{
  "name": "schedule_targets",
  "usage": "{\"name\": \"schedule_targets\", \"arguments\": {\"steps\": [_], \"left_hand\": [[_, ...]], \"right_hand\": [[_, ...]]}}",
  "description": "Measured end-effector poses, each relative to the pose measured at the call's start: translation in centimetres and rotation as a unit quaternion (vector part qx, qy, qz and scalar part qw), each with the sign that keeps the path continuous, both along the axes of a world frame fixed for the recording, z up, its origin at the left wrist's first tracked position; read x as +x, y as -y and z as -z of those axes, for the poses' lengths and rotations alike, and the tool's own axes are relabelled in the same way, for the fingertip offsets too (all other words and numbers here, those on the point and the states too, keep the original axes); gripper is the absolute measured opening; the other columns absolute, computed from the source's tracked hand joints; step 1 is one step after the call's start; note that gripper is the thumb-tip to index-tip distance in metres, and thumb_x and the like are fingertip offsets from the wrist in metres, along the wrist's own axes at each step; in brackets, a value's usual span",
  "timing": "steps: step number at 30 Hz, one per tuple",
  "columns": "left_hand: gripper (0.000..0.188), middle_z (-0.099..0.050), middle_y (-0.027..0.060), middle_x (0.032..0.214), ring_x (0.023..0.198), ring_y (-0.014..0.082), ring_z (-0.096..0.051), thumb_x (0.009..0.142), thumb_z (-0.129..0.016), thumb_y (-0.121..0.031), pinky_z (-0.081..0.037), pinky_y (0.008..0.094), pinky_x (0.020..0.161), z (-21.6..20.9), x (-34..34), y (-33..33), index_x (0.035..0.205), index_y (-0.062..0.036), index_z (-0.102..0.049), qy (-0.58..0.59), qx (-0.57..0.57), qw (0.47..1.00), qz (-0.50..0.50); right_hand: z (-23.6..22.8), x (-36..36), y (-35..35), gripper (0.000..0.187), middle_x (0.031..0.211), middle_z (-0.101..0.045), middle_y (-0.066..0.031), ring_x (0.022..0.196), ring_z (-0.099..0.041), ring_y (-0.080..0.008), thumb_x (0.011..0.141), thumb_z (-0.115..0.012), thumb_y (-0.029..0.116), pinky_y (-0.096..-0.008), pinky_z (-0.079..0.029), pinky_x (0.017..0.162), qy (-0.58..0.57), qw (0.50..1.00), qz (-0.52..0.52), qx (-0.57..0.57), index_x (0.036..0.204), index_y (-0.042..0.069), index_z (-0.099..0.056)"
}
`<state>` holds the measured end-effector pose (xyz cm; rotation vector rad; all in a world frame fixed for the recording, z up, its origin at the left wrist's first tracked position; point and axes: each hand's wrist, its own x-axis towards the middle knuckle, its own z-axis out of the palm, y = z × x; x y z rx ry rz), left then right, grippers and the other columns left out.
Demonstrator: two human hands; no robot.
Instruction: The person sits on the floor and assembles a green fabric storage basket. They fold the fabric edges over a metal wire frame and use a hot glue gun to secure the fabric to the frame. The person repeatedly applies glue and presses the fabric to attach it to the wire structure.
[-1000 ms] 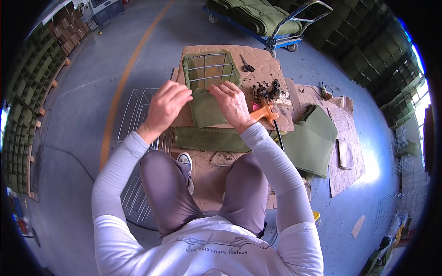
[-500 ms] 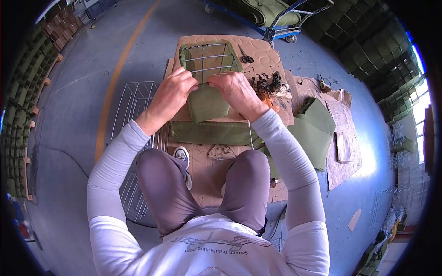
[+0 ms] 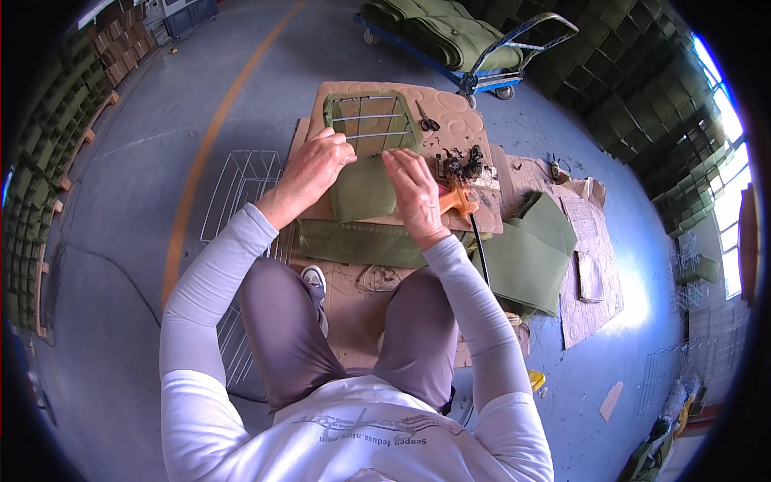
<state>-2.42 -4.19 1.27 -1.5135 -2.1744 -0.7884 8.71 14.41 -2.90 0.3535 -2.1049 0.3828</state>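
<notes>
A wire-frame basket (image 3: pixel 371 135) partly wrapped in olive-green fabric lies on a cardboard-topped work surface in front of me. A flap of the fabric (image 3: pixel 363 193) hangs toward me below the wires. My left hand (image 3: pixel 318 170) is over the basket's left near corner, thumb and fingers closed in a pinch. My right hand (image 3: pixel 414 191) is at the flap's right edge, fingers bent together toward the left hand. A small gap separates their fingertips, and anything held between them is too fine to make out. Dark ties show along the frame's far edge.
Scissors (image 3: pixel 428 119) lie right of the basket, near a pile of black strips (image 3: pixel 464 165). An orange-handled tool (image 3: pixel 458 201) is beside my right wrist. Green fabric sheets (image 3: pixel 526 257) lie at the right, bare wire frames (image 3: pixel 245 181) at the left. A loaded trolley (image 3: pixel 482 76) stands beyond.
My hands have drawn slightly apart, the right one moving right and down from the wires. The orange-handled tool shows more fully now. The whole view has shifted a little.
</notes>
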Motion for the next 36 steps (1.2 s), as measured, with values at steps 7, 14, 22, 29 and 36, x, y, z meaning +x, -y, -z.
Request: {"name": "schedule_targets", "arguments": {"steps": [7,14,22,29,36], "left_hand": [[0.015,-0.059,0.0092,0.090,0.087,0.0266,-0.058,0.079,-0.071,-0.006,-0.051,0.0384,0.072,0.9,2.5,-1.1,0.091,0.0008,-0.064,-0.129,0.048,0.990,-0.035],[0.009,-0.061,0.0113,0.080,0.082,0.0301,-0.061,0.078,-0.072,-0.005,-0.051,0.0426,0.072,0.9,0.0,-2.3,0.082,0.0006,-0.067,-0.016,-0.009,1.000,-0.006],[0.011,-0.064,0.0146,0.082,0.083,0.0330,-0.063,0.082,-0.072,-0.006,-0.052,0.0415,0.072,0.0,-0.6,-2.0,0.090,0.0024,-0.069,0.017,0.009,1.000,0.009],[0.024,-0.064,0.0098,0.087,0.085,0.0262,-0.063,0.078,-0.074,-0.004,-0.053,0.0369,0.071,0.8,2.0,-0.7,0.101,0.0005,-0.070,-0.064,0.075,0.995,-0.023],[0.008,-0.060,0.0111,0.085,0.084,0.0291,-0.061,0.081,-0.070,-0.003,-0.051,0.0407,0.070,1.7,1.0,-2.1,0.082,-0.0005,-0.063,-0.055,0.030,0.997,-0.050]], "right_hand": [[-0.4,-1.6,-0.3,0.035,0.101,-0.061,-0.0083,0.092,-0.060,-0.0273,0.070,-0.064,-0.002,-0.0378,-0.053,0.078,0.004,1.000,0.002,0.016,0.104,0.002,-0.069],[-3.8,-2.8,-2.3,0.015,0.085,-0.064,-0.0113,0.085,-0.062,-0.0303,0.080,-0.066,0.001,-0.0386,-0.052,0.076,0.180,0.981,-0.078,0.004,0.093,0.001,-0.072],[-6.8,-0.2,-2.0,0.018,0.095,-0.069,-0.0131,0.084,-0.067,-0.0289,0.088,-0.064,-0.001,-0.0355,-0.054,0.074,0.050,0.993,-0.035,-0.104,0.104,0.002,-0.071],[-1.9,0.6,-0.4,0.037,0.106,-0.063,-0.0139,0.101,-0.061,-0.0316,0.078,-0.066,-0.004,-0.0394,-0.053,0.085,0.017,0.999,-0.012,-0.047,0.115,0.000,-0.066],[-0.5,-1.9,-0.5,0.041,0.109,-0.062,-0.0135,0.108,-0.059,-0.0289,0.074,-0.062,0.001,-0.0381,-0.050,0.094,0.056,0.996,-0.010,0.067,0.115,-0.002,-0.063]]}}
